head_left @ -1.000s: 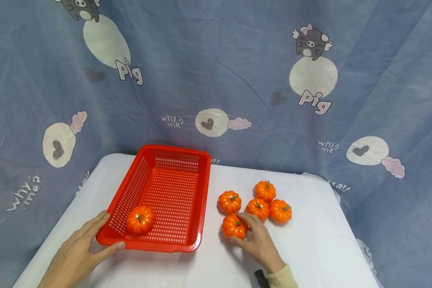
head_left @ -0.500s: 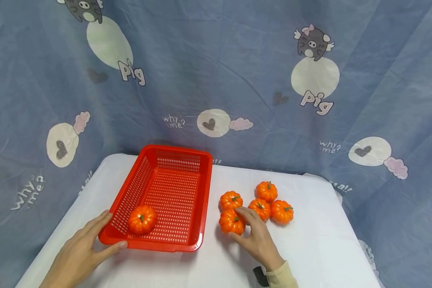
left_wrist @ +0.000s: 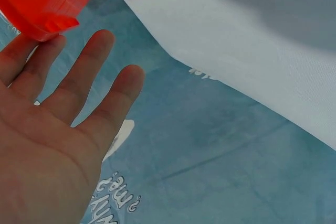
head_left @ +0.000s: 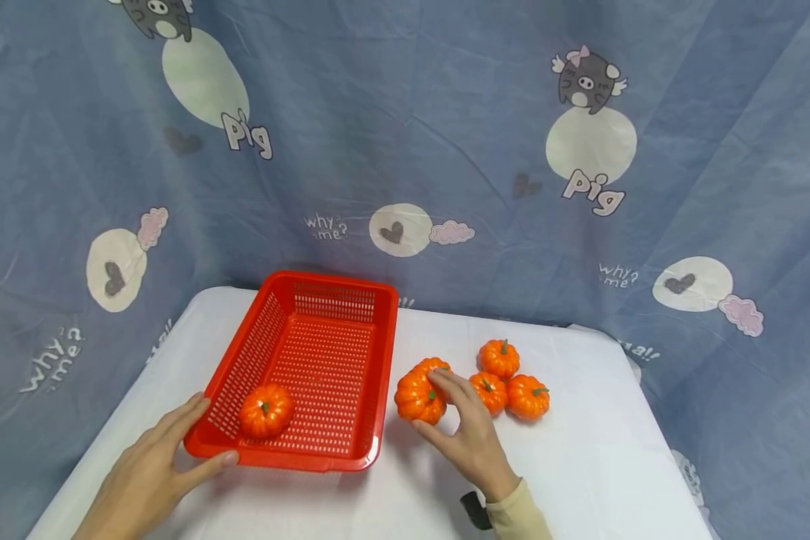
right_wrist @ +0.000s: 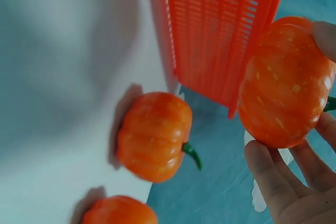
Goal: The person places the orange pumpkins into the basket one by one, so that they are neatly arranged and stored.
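Observation:
My right hand (head_left: 469, 442) grips a small orange pumpkin (head_left: 417, 399) between thumb and fingertips, just right of a red plastic basket (head_left: 376, 420). In the right wrist view the held pumpkin (right_wrist: 283, 85) is raised off the white table, its green stem toward the palm. It overlaps another pumpkin (head_left: 437, 364) lying behind it. My left hand (head_left: 145, 469) touches the basket's near left corner, fingers along the side and thumb at the front rim. The left wrist view shows these fingers (left_wrist: 79, 87) straight and spread. One pumpkin (head_left: 267, 412) sits inside the basket, near that corner.
Three more pumpkins form a cluster to the right: one at the back (head_left: 499, 359), one nearest my right fingers (head_left: 489, 394) and one at the right (head_left: 528, 397). A white cloth (head_left: 594, 465) covers the table. Blue printed curtain (head_left: 486, 112) hangs behind it.
My right hand has lifted its pumpkin and carried it left and away from me, toward the basket, now overlapping the pumpkin behind. My left hand stays at the basket corner.

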Demonstrator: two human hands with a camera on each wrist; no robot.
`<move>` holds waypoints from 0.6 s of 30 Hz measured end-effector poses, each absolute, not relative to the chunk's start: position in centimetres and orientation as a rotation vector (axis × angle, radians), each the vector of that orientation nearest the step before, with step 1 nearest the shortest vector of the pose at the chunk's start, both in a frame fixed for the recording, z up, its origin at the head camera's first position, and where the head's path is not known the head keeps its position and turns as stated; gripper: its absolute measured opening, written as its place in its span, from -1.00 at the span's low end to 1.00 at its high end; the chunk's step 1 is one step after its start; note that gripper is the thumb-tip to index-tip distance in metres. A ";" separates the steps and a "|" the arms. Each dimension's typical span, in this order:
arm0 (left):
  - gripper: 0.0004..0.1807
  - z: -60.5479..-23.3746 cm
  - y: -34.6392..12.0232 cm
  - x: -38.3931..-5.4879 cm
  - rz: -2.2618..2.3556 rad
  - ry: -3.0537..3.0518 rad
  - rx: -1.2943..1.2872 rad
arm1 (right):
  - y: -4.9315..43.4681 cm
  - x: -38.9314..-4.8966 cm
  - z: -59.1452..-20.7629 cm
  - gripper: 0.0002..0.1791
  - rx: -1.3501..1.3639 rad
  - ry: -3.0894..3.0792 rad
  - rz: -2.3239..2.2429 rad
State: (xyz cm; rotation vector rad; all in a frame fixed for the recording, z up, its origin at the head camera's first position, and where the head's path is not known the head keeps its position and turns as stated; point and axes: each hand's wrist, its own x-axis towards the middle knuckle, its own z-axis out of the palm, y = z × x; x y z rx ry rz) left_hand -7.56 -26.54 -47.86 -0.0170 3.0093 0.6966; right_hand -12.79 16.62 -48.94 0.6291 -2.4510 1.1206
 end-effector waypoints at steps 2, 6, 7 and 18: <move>0.36 -47.8 -26.6 -7.6 0.695 3.004 -0.023 | 16.2 -13.0 -48.6 -0.21 0.649 -2.450 1.123; 0.38 -47.8 -26.6 -7.7 0.691 2.979 -0.043 | 15.5 -13.1 -48.0 -0.21 0.690 -2.457 1.135; 0.38 -47.8 -26.6 -7.7 0.691 2.978 -0.044 | 15.3 -13.1 -47.9 -0.21 0.698 -2.458 1.143; 0.37 -47.8 -26.7 -7.7 0.723 2.987 -0.022 | 12.8 -13.6 -46.7 -0.19 0.810 -2.464 1.187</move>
